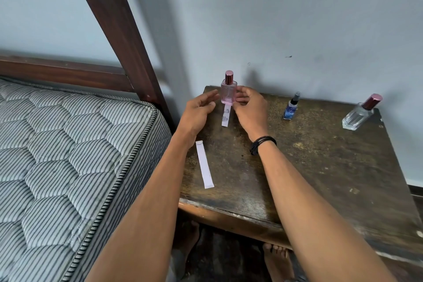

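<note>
The right hand [249, 110] pinches the pink bottle [228, 92] low down, the left hand [196, 110] open just beside it. Light, smooth glass (slippery, breakable), so I'd hold its flat sides.

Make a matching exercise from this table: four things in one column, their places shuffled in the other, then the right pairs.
Things
1. pink bottle
2. blue spray bottle
3. clear bottle
4. blank paper strip

Places
A. at the far right of the table
B. lying flat near the table's left edge
C. between the left hand and the right hand
D. standing between the other two bottles

Pairs: 1-C, 2-D, 3-A, 4-B
</note>
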`<state>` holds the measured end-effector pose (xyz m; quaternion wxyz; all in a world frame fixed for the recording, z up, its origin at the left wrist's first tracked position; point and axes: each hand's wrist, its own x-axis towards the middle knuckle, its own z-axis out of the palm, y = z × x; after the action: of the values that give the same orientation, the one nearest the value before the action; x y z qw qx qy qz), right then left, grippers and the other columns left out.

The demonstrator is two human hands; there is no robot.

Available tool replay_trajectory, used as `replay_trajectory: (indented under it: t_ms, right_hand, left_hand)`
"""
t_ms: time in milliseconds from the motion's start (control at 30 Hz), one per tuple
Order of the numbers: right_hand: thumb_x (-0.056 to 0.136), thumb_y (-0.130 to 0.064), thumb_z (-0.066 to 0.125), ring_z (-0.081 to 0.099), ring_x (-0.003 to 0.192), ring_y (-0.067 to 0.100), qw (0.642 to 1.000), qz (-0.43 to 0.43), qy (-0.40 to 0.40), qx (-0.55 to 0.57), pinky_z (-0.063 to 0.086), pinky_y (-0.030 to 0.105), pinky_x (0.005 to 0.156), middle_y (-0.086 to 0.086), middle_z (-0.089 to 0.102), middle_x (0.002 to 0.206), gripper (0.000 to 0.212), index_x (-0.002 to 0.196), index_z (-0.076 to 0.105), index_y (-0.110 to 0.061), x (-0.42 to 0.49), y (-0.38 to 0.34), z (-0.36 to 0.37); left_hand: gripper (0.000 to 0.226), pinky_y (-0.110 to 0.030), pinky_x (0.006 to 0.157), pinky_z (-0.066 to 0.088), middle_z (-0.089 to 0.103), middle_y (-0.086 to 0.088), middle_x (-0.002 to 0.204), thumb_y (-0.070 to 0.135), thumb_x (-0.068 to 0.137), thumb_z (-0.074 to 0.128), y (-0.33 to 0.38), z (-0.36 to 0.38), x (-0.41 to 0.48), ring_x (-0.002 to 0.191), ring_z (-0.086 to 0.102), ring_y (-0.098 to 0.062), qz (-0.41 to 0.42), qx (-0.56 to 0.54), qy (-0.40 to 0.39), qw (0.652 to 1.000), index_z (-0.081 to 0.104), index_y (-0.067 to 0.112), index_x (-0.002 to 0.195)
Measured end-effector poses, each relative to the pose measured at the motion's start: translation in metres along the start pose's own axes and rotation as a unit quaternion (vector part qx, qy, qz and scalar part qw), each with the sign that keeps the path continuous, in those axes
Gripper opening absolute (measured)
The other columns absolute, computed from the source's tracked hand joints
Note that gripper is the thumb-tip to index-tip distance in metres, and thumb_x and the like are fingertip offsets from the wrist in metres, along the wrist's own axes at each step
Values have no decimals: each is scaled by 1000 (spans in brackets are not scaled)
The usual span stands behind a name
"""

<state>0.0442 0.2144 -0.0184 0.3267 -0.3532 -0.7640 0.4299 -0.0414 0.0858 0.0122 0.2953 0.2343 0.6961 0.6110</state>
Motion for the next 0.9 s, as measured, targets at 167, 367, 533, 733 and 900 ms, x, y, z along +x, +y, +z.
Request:
replay_trajectory:
  t_ms: [167,367,533,733,900]
  right_hand:
    - [89,-14,75,66,89,0,1000,-1,-1,-7,48,4,71,-3,72,110,35,124,69,-15,1,2,1]
    - [87,-17,77,65,86,-6,1000,-11,-12,-4,53,9,72,-3,70,111,29,115,72,-17,3,5,1]
    - [85,-15,80,65,87,-1,999,-29,9,39,53,14,75,-2,67,109,27,110,71,-17,-1,-2,-2]
    - [84,-15,81,65,91,5,992,-73,24,97,52,15,79,-4,67,101,24,104,71,-20,-8,-9,-5]
    - [86,-18,81,69,97,11,985,-97,-24,141,57,26,88,0,69,107,19,103,76,-14,-10,-10,-8]
  left_hand:
    - [39,-28,108,48,71,3,126,-1,101,52,4,4,-3,120,64,-11,1,15,-5,1000,63,13,136]
    - [38,-33,108,49,72,0,122,1,100,55,5,5,-4,118,66,-15,2,20,2,1000,65,14,134]
    - [39,-37,103,54,77,-4,112,5,95,64,7,5,-3,109,71,-18,12,-18,-4,1000,66,16,132]
    - [39,-34,97,57,76,-8,112,14,91,74,16,16,-7,106,73,-18,68,-40,6,997,65,12,129]
    - [18,-51,101,54,77,-11,109,16,99,63,12,19,-3,107,72,-26,94,-23,26,995,70,15,115]
